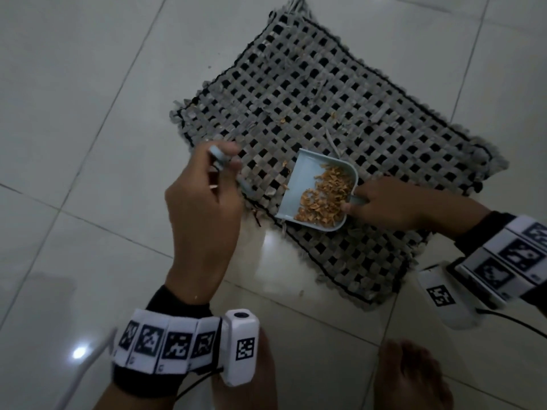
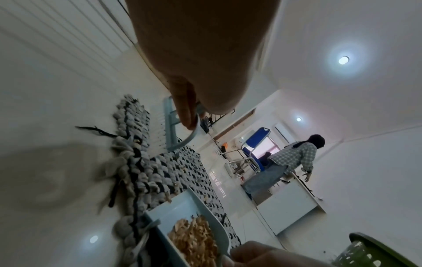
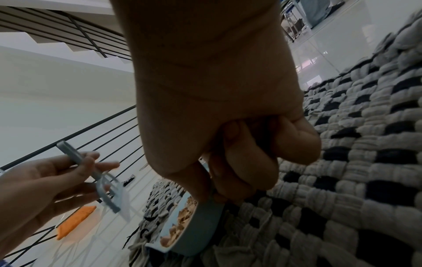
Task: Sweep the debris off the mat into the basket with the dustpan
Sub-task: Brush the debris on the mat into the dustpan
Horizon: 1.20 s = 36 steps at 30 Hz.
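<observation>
Dustpan loaded and brush held over the mat

The brush [image 1: 220, 161], somewhat blurred, is gripped by the left hand [image 1: 204, 196]. The dustpan [image 1: 318, 190], full of debris [image 1: 324, 196], is grasped at its handle by the right hand [image 1: 384, 205], resting on the mat [image 1: 340, 93]. Beyond the left hand, a basket [image 2: 383, 252] is partly seen.

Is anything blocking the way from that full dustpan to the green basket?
Nothing visible does. The dustpan sits on the mat, held by the right hand; only bare floor shows before the basket.
</observation>
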### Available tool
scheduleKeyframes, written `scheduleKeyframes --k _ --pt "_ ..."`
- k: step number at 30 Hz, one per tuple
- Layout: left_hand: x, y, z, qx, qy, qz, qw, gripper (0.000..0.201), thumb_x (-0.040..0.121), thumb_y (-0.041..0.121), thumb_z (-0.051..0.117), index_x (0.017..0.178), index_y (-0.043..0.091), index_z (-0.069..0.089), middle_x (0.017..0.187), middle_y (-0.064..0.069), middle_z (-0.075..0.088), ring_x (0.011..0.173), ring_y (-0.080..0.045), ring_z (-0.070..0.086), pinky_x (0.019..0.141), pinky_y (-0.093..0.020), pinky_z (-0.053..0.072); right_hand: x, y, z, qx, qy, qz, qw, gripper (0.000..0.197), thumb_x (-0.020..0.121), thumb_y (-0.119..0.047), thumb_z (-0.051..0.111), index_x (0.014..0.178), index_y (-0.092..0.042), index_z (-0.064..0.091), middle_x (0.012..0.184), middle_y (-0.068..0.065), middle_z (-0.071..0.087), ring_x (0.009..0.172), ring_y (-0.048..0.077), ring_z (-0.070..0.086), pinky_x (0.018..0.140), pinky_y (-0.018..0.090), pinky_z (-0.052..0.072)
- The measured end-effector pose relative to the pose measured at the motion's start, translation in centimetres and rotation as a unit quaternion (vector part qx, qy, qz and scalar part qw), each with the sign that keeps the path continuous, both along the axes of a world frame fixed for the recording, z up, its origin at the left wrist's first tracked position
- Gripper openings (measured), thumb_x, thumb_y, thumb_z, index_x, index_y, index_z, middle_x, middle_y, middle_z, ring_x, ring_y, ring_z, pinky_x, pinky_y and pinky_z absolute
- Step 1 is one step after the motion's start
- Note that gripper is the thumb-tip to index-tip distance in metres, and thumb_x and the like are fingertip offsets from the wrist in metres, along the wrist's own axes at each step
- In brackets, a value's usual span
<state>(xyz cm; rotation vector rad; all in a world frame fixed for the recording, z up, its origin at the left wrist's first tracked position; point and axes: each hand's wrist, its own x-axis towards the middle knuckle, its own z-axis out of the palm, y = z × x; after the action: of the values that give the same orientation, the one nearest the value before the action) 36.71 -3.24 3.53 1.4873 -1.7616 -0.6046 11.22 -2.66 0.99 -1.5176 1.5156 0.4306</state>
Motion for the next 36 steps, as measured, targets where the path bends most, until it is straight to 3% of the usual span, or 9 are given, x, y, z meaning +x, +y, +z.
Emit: scheduleKeyframes --k 5,9,13,18,20,25,28,32,36 --pt "0.3 2.2 -1.9 0.066 -0.085 0.006 0.994 0.006 0.101 0.021 0.056 0.102 0.018 0.061 0.09 0.008 0.069 0.066 -0.013 0.062 0.059 -0.032 0.049 -0.1 0.1 0.0 0.008 -0.009 -0.011 1.0 0.034 0.1 -0.047 0.039 0.086 -0.021 0.055 0.079 0.003 0.055 0.069 0.017 0.052 0.06 0.028 0.039" --pt "-2.0 2.4 -2.3 0.078 0.016 -0.034 0.996 0.011 0.1 0.007 0.054 0.101 0.016 0.058 0.111 0.008 0.069 0.092 -0.009 0.069 0.077 -0.033 0.057 0.0 0.0 0.1 0.005 -0.003 -0.013 1.0 0.037 0.1 -0.047 0.038 0.096 -0.016 0.059 0.081 0.003 0.056 0.072 0.016 0.054 0.061 0.028 0.041" --pt "-0.9 1.7 -1.3 0.026 0.085 0.025 0.996 0.009 0.102 0.005 0.049 0.104 0.012 0.055 0.119 0.003 0.068 0.094 -0.011 0.071 0.079 -0.035 0.06 0.0 0.2 -0.1 0.01 0.013 -0.005 1.0 0.038 0.099 -0.05 0.037 0.104 -0.017 0.056 0.086 0.0 0.055 0.076 0.015 0.054 0.072 0.032 0.046" --pt "0.4 2.5 -1.6 0.019 0.041 0.054 0.998 0.015 0.1 -0.001 0.048 0.105 0.008 0.059 0.123 0.001 0.062 0.098 0.005 0.063 0.083 -0.018 0.052 -0.1 0.2 -0.3 0.005 0.013 -0.003 1.0 0.031 0.099 -0.051 0.037 0.086 -0.025 0.048 0.076 -0.006 0.046 0.068 0.01 0.047 0.061 0.027 0.037" --pt "0.4 3.6 -2.0 0.046 0.049 0.053 0.996 0.024 0.097 -0.001 0.049 0.105 0.019 0.059 0.126 -0.003 0.056 0.101 -0.004 0.065 0.084 -0.023 0.054 -0.2 0.4 -0.2 0.007 -0.002 -0.013 1.0 0.033 0.099 -0.049 0.038 0.075 -0.028 0.047 0.076 0.0 0.051 0.067 0.017 0.051 0.062 0.028 0.039" --pt "0.6 5.3 -2.2 0.099 0.033 0.075 0.992 0.015 0.105 0.019 0.047 0.106 0.033 0.054 0.084 0.004 0.066 0.073 -0.022 0.067 0.06 -0.044 0.052 -0.4 2.5 0.6 0.003 -0.116 -0.145 0.983 0.031 0.098 -0.045 0.046 0.096 -0.024 0.067 0.09 0.0 0.066 0.078 0.016 0.062 0.066 0.027 0.047" --pt "1.1 5.2 -1.8 0.101 0.04 0.086 0.99 0.016 0.105 0.017 0.047 0.107 0.031 0.055 0.08 -0.002 0.063 0.071 -0.028 0.066 0.061 -0.046 0.051 0.5 4.5 0.6 -0.016 -0.139 -0.159 0.977 0.04 0.095 -0.054 0.043 0.107 -0.025 0.068 0.1 0.006 0.07 0.09 0.023 0.067 0.083 0.044 0.055" --pt "1.8 4.7 -1.5 0.1 0.052 0.091 0.989 0.01 0.104 0.019 0.052 0.106 0.024 0.06 0.085 0.009 0.065 0.073 -0.017 0.067 0.065 -0.036 0.054 3.5 7.0 0.1 -0.054 -0.147 -0.16 0.975 0.036 0.098 -0.043 0.045 0.078 -0.018 0.06 0.065 0.002 0.056 0.054 0.008 0.052 0.054 0.028 0.041" --pt "2.4 4.4 -2.0 0.101 0.019 0.079 0.992 0.015 0.103 0.021 0.052 0.112 0.025 0.063 0.087 0.01 0.068 0.074 -0.015 0.066 0.062 -0.039 0.054 6.2 8.8 -1.1 -0.098 -0.111 -0.159 0.976 0.038 0.098 -0.042 0.046 0.068 -0.018 0.052 0.053 -0.002 0.045 0.042 0.005 0.045 0.046 0.026 0.03"
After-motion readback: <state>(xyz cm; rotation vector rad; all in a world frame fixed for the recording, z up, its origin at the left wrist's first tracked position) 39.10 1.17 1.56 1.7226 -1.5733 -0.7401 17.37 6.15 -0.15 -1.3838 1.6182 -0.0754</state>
